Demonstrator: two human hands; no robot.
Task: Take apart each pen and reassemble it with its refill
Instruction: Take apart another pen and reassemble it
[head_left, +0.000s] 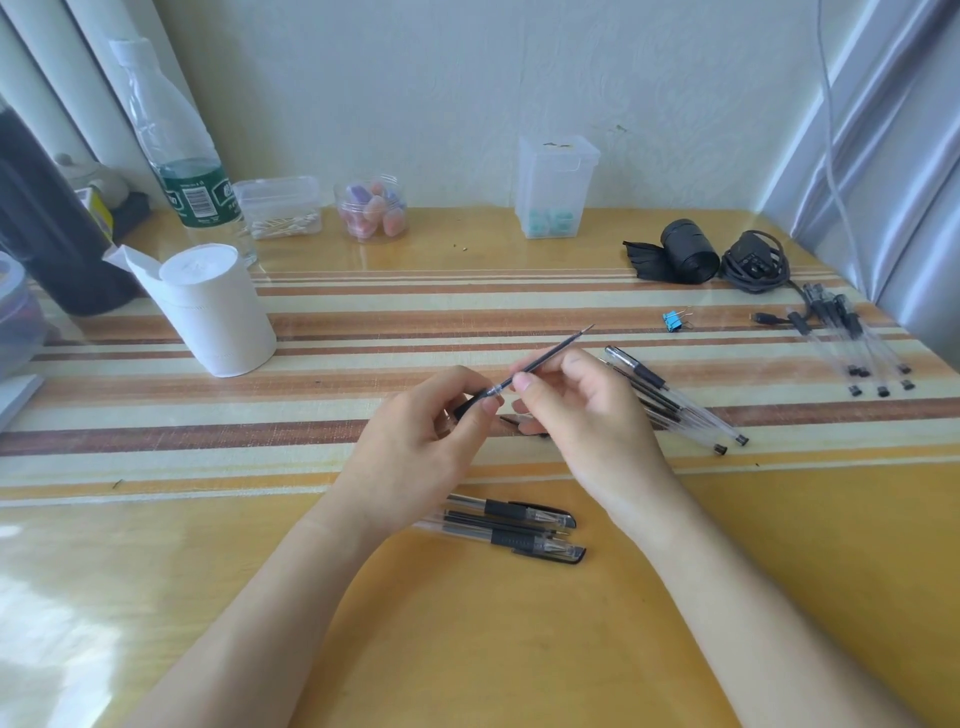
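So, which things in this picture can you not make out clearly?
Head view, the pen barrel: mostly hidden inside the left hand. Whether the refill, pinched by the right hand, is entering or leaving cannot be told.
Head view, the small dark part between the hands: half covered by the right hand.
Head view, the clear pens far right: too small to count.
Head view, the dark object: cut off by the left edge.

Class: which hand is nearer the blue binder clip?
Right. The right hand, pinching the refill, is left of the blue binder clip and closer to the person; the left hand, gripping the pen barrel, is farther left.
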